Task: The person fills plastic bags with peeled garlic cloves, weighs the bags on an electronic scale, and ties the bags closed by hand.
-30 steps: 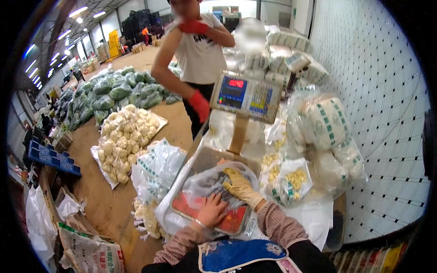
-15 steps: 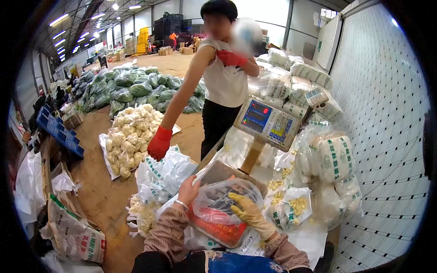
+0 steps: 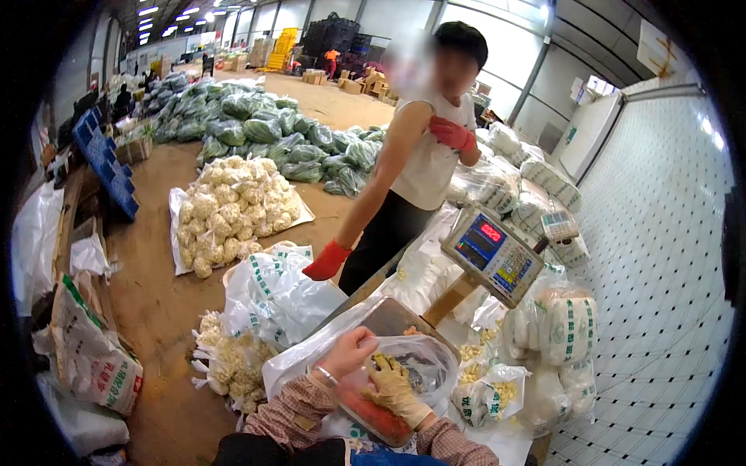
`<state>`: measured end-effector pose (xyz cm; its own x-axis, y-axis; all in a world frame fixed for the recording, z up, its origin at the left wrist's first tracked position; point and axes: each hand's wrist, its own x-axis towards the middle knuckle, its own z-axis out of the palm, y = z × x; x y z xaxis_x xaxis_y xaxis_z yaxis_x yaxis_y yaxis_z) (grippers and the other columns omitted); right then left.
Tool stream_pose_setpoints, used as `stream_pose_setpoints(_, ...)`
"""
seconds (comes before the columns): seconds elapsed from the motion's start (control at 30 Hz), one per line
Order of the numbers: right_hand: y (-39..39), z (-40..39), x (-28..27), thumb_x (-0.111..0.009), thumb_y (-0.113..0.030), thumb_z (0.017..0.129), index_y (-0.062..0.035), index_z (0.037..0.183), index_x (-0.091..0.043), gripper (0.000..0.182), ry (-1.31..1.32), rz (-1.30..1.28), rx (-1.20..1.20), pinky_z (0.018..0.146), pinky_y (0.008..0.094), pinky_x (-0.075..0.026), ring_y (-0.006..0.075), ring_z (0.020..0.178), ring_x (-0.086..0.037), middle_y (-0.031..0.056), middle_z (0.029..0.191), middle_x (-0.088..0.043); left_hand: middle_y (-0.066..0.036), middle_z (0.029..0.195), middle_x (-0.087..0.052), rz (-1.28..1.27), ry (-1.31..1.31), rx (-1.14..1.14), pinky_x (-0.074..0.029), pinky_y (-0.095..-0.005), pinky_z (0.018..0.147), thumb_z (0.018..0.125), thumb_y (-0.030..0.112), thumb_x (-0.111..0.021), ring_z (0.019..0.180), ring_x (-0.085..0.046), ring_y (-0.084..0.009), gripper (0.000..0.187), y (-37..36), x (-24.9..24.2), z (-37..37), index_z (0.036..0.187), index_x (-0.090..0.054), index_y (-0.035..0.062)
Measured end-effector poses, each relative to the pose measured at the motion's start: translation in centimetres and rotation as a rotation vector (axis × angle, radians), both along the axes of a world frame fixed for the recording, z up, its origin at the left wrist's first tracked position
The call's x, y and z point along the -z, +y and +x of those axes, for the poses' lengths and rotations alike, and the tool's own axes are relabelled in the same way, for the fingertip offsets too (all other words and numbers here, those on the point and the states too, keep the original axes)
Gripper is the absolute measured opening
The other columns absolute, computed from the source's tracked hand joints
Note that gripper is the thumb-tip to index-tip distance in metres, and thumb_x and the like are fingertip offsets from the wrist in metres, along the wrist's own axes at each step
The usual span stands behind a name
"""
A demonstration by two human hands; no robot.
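A clear plastic bag (image 3: 439, 359) lies with its mouth spread on the metal pan (image 3: 400, 317) of a weighing scale. My bare left hand (image 3: 350, 353) is closed at the bag's left rim, fingers curled in a pinch. My right hand (image 3: 395, 388), in a yellowish glove with stained fingertips, reaches over the bag's mouth with its fingers stretched out against the plastic. Something red (image 3: 377, 415) shows under the bag on the pan. Behind the pan, the scale's display (image 3: 491, 252) stands on a post, with red digits lit.
A white bag of garlic cloves (image 3: 505, 392) sits right of the pan. Bagged pale produce (image 3: 233, 213) and green bundles (image 3: 264, 128) are piled on the floor. A co-worker in red gloves (image 3: 328, 260) stands across the table. Packed bags (image 3: 567, 330) line the right side.
The view has shifted. My left hand has curled closer to my right, which has moved lower over the bag's mouth. The display went from zero to other digits.
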<state>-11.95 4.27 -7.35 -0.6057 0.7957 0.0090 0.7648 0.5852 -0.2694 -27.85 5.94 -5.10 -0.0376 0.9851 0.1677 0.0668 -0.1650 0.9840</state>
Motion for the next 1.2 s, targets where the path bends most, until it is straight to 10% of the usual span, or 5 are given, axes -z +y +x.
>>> stream_pose_setpoints(0.23, 0.7, -0.2, 0.4, -0.054, -0.042, 0.075, -0.0151, 0.125, -0.039, 0.059, -0.100, 0.017, -0.026, 0.092, 0.0476, -0.029, 0.0339, 0.113, -0.037, 0.0123, 0.126, -0.038, -0.010, 0.077, -0.055, 0.598, 0.446, -0.517, -0.044, -0.0337, 0.067, 0.071, 0.011, -0.059, 0.067, -0.054, -0.0236, 0.018, -0.9, -3.4, -0.5, 0.087, -0.055, 0.0025)
stream_pose_setpoints(0.47, 0.2, 1.7, -4.3, -0.053, -0.030, 0.080, -0.0089, 0.119, -0.046, 0.045, 0.911, -0.973, 0.230, 0.092, 0.0341, -0.033, 0.0237, 0.107, -0.045, 0.0104, 0.117, -0.049, -0.013, 0.075, -0.052, 0.440, 0.542, 0.206, -0.044, -0.0386, 0.064, 0.072, 0.017, -0.056, 0.072, -0.053, -0.0299, 0.017, -4.1, 1.5, 4.1, 0.084, -0.050, 0.0056)
stream_pose_setpoints(0.67, 2.6, 4.2, -4.4, -0.052, -0.018, 0.084, -0.0011, 0.111, -0.052, 0.031, 0.184, -0.358, 0.284, 0.077, 0.0255, -0.043, 0.0148, 0.091, -0.054, 0.0067, 0.104, -0.056, -0.015, 0.083, -0.052, 0.165, 0.772, 0.281, -0.044, -0.0420, 0.061, 0.073, 0.018, -0.055, 0.074, -0.054, -0.0326, 0.021, -3.9, 7.1, 4.4, 0.087, -0.048, 0.0039)
stream_pose_setpoints(0.77, 1.6, 4.9, -4.2, -0.055, -0.020, 0.083, -0.0014, 0.105, -0.055, 0.028, 1.266, -0.907, 0.610, 0.076, 0.0223, -0.043, 0.0136, 0.091, -0.053, 0.0063, 0.101, -0.058, -0.015, 0.089, -0.053, 0.108, 0.820, 0.356, -0.045, -0.0431, 0.062, 0.072, 0.020, -0.056, 0.076, -0.055, -0.0323, 0.023, -4.4, 4.5, 4.1, 0.088, -0.050, 0.0049)
stream_pose_setpoints(1.2, -3.0, 7.6, -9.7, -0.053, -0.020, 0.084, -0.0017, 0.117, -0.048, 0.038, 0.598, -0.687, 0.158, 0.089, 0.0261, -0.035, 0.0146, 0.105, -0.046, 0.0087, 0.115, -0.052, -0.014, 0.084, -0.052, 0.299, 0.862, 0.316, -0.045, -0.0390, 0.062, 0.072, 0.027, -0.059, 0.078, -0.054, -0.0297, 0.029, -6.4, 0.1, 7.1, 0.085, -0.051, 0.0030)
